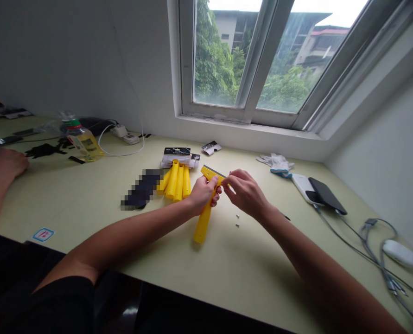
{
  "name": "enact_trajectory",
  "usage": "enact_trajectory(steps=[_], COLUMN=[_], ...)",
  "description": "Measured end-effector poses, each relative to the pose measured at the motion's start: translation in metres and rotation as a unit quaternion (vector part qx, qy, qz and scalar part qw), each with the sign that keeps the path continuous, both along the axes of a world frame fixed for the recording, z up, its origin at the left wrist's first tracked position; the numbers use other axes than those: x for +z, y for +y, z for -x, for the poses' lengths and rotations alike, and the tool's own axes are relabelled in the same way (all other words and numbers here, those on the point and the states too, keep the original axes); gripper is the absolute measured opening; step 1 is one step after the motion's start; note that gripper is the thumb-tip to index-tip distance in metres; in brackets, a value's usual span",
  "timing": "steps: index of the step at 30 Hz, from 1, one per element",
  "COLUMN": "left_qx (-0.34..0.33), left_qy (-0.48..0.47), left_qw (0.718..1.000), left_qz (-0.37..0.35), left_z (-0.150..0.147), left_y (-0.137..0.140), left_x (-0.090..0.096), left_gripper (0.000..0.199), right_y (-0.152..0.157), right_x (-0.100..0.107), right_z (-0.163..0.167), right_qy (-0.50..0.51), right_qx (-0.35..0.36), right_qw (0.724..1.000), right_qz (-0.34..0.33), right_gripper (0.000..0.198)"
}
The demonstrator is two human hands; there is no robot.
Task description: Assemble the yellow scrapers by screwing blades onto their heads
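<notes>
My left hand (206, 191) is closed around the neck of a yellow scraper (202, 225), its thumb on the head. The scraper's long handle slants down toward me, and a dark blade strip (213, 171) runs along the head's upper edge. At the head's right end, the fingertips of my right hand (243, 189) are pinched together. Whatever they hold is too small or hidden to make out. Two tiny metal pieces (237, 225), perhaps screws, lie on the table below my right hand. Left of my hands, several yellow handles (179, 182) lie side by side.
Black-and-white packaging cards (211, 147) lie near the wall. On the right are white gloves (276, 162), a black phone (327, 195), a white device and cables (369, 241). A bottle of yellow liquid (86, 144) stands left. Another person's hand (6, 162) rests at the far left.
</notes>
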State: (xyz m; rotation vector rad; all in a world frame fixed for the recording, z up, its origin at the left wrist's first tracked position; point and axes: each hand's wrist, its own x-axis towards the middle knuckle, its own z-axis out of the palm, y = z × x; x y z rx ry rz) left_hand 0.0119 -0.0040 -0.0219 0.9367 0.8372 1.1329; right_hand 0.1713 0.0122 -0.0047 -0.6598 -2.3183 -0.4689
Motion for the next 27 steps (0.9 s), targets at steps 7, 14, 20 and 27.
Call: enact_trajectory(steps=[7,14,20,27], left_qx=[0.015,0.022,0.022,0.011], left_qy=[0.011,0.008,0.007,0.012], left_qw=[0.998,0.997,0.997,0.998], left_qz=[0.053,0.071,0.07,0.056], left_z=[-0.002,-0.001,-0.001,-0.002], left_y=[0.0,0.002,0.0,-0.005], left_x=[-0.003,-0.005,0.001,0.011], left_gripper=[0.02,0.02,0.021,0.021], right_y=[-0.004,-0.008,-0.007,-0.001], right_x=[-0.001,-0.006,-0.01,-0.001], right_z=[0.003,0.005,0.005,0.0], right_qy=[-0.095,-0.107,-0.057,0.071], right_qx=[-0.036,-0.052,-0.036,-0.008], right_qw=[0.995,0.993,0.997,0.988], right_qz=[-0.02,-0.019,0.036,0.137], right_gripper=[0.013,0.012,0.015,0.014])
